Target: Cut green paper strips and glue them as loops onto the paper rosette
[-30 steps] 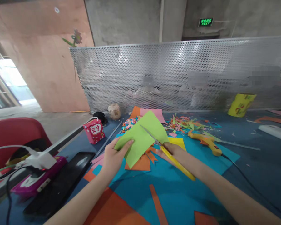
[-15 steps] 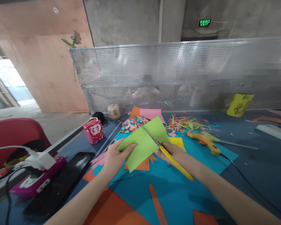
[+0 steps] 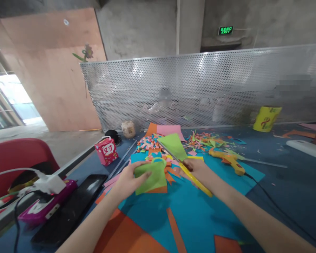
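Note:
My left hand (image 3: 126, 180) is closed on a cut-off piece of green paper (image 3: 151, 175), low over the blue sheet (image 3: 200, 214). My right hand (image 3: 197, 169) grips yellow-handled scissors (image 3: 193, 179), blades pointing up and away. A second green paper piece (image 3: 173, 146) rests against the blades, beside my right hand. The two green pieces are apart.
A yellow glue gun (image 3: 230, 161) with a black cord lies to the right. Paper scraps (image 3: 205, 140) pile up by the perforated metal screen (image 3: 200, 88). On the left are a red carton (image 3: 106, 151), a black tablet (image 3: 71, 207) and a power strip (image 3: 48, 183). A yellow bag (image 3: 265, 118) stands far right.
The single green sheet has been cut in two. My left hand dropped down and left with its piece; the other piece stays at the scissors.

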`<state>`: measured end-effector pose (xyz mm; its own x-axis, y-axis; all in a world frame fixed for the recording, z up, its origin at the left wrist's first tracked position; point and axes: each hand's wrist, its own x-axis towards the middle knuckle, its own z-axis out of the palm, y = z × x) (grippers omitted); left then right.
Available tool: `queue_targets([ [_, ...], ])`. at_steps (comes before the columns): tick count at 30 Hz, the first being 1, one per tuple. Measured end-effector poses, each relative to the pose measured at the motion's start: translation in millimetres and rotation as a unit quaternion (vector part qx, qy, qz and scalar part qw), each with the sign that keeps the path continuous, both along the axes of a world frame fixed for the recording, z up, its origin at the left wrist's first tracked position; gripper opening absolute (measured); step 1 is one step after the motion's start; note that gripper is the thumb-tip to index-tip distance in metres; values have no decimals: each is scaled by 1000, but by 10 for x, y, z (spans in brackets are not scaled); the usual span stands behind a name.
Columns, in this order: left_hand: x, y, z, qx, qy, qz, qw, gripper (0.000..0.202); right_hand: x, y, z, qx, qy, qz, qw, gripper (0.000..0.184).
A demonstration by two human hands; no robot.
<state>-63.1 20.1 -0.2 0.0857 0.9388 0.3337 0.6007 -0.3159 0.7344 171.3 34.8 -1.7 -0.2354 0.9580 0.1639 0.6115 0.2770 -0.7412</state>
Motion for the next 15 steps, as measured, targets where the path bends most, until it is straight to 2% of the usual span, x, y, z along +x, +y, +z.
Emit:
queue_targets([
  [2,-48,-4,85,78,6,22,997,45,-1,11,-11,33,-57,2,998,43],
  [4,-47,-29,246,136,22,27,990,53,-15,1,-29,58,-124,11,990,41],
  [7,97,-76,555,167,151,-59,973,70,-51,-45,-58,61,-168,27,984,38],
  [9,259,-68,734,142,220,-115,958,75,-77,-88,-61,66,-190,30,979,39],
  [10,339,-45,803,113,250,-159,948,67,-89,-110,-53,77,-206,29,975,40],
  [12,460,34,898,47,295,-215,930,30,-104,-151,-17,92,-241,25,966,41],
  [13,488,82,926,36,301,-218,928,19,-106,-167,5,92,-255,22,962,42],
  [15,473,176,945,67,255,-167,950,17,-98,-187,41,83,-263,9,961,45],
])
